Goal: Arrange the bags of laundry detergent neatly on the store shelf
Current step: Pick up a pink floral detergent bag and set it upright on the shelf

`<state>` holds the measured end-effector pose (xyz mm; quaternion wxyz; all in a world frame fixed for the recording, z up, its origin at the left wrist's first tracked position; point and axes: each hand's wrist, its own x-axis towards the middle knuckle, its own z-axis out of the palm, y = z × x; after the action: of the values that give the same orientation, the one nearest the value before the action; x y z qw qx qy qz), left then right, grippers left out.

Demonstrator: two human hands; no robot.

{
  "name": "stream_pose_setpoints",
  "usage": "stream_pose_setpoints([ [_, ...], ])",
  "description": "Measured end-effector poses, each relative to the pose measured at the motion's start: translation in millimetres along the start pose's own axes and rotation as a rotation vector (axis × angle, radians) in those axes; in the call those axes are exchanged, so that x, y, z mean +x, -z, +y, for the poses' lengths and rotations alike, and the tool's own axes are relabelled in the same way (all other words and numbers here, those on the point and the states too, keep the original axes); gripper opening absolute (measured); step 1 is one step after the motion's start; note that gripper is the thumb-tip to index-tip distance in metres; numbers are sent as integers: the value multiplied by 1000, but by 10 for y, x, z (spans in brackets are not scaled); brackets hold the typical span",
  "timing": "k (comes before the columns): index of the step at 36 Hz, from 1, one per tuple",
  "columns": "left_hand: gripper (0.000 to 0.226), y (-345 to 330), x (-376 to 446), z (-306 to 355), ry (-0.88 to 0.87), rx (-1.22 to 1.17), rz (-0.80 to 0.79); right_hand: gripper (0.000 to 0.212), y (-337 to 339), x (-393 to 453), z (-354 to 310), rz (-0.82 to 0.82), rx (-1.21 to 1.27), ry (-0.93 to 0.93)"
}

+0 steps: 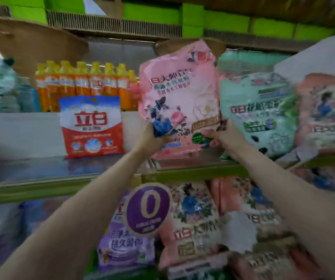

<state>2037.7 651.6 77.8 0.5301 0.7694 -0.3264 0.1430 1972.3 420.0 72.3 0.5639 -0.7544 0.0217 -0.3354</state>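
Upright pink floral detergent bag (pixel 179 98) above shelf (pixel 41 172), beside mint bag (pixel 257 114).

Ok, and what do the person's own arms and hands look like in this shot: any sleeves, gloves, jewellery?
Both forearms are bare up to the frame edge, with no sleeves in view. The left hand and the right hand wear no gloves. The nails on the right hand's fingers look dark, as if painted. No watch, bracelet or ring shows, though the picture is blurred.
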Motion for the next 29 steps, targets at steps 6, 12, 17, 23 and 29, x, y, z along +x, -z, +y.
stream_pose_setpoints([
  [6, 37, -443, 201, -198, 80, 147, -28, 100, 211, -122, 217, -56, -211, -81],
  [12, 59, -508, 273, -233, 233, 152, -110, 77, 125, -44, 274, -112, -413, -116],
  [17, 89, -472, 278, -214, 287, 119, -131, 83, 168, -39, 338, -131, -536, -45],
  [23, 86, -528, 145, -233, 285, 22, -56, 91, 112, -105, 505, -74, -581, -45],
  [29, 68, -553, 240, -425, 237, 240, -12, 79, -10, -117, 532, -22, -745, -161],
])
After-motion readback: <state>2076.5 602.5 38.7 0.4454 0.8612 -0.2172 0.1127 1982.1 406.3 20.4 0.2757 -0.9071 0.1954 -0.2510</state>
